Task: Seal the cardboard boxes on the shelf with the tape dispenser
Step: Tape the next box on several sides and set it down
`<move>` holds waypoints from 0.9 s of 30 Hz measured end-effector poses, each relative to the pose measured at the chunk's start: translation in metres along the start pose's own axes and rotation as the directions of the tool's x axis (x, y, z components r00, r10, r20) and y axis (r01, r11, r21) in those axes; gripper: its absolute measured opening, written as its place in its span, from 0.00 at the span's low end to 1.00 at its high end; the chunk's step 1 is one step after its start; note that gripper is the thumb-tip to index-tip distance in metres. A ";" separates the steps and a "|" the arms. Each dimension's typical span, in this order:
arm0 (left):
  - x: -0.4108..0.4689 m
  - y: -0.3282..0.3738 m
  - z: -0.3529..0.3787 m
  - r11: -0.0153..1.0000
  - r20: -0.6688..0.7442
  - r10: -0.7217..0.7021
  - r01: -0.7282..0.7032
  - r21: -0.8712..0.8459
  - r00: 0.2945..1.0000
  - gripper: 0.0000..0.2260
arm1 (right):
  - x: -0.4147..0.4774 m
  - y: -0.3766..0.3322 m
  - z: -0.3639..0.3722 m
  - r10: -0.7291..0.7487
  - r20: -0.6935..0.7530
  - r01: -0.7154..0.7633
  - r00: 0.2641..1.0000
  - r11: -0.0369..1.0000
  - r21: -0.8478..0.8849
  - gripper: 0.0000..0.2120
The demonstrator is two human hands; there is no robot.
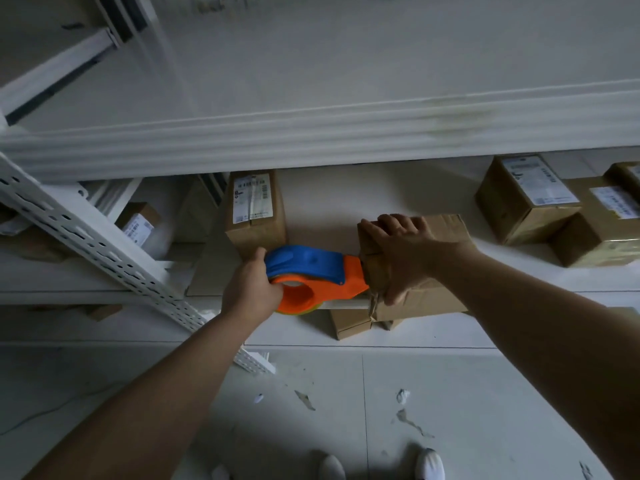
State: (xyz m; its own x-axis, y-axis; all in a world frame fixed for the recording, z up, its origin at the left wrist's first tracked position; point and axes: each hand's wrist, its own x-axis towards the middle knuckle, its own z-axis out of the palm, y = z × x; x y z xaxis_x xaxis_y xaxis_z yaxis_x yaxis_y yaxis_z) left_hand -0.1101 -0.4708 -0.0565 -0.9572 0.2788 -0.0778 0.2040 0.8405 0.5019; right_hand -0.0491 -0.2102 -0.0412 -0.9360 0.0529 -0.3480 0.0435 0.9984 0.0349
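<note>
My left grip [251,289] is curled round the rear of the blue-and-orange tape dispenser [311,268]. Its orange nose touches the left end of the cardboard box [443,230] at its 3 o'clock, on the front edge of the shelf [329,202]. My right grip [401,251] clasps that box end, fingers over the top, thumb down the front. A labelled box [254,209] stands at the dispenser's 12 o'clock, and more boxes [526,202] sit at 2 o'clock.
</note>
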 end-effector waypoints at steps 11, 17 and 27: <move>-0.029 0.071 -0.064 0.986 -0.248 0.150 -0.163 -0.033 0.957 0.18 | -0.058 0.038 -0.006 -0.014 -0.374 0.292 0.927 0.653 0.699 0.71; -0.044 0.131 -0.043 0.943 -0.259 0.291 -0.231 0.240 0.921 0.22 | -0.074 0.066 0.035 0.018 -0.331 0.267 0.943 0.549 0.792 0.71; -0.052 0.167 -0.026 0.877 -0.258 0.393 -0.276 0.393 0.883 0.24 | -0.084 0.064 0.027 0.029 -0.386 0.263 0.922 0.686 0.679 0.66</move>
State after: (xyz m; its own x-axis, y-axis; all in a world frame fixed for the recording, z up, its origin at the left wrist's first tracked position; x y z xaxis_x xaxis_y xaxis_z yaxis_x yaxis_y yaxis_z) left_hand -0.0318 -0.3565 0.0540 -0.8176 0.4562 0.3512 0.5235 0.8430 0.1236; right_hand 0.0421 -0.1503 -0.0351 -0.9966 0.0712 0.0423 0.0209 0.7104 -0.7035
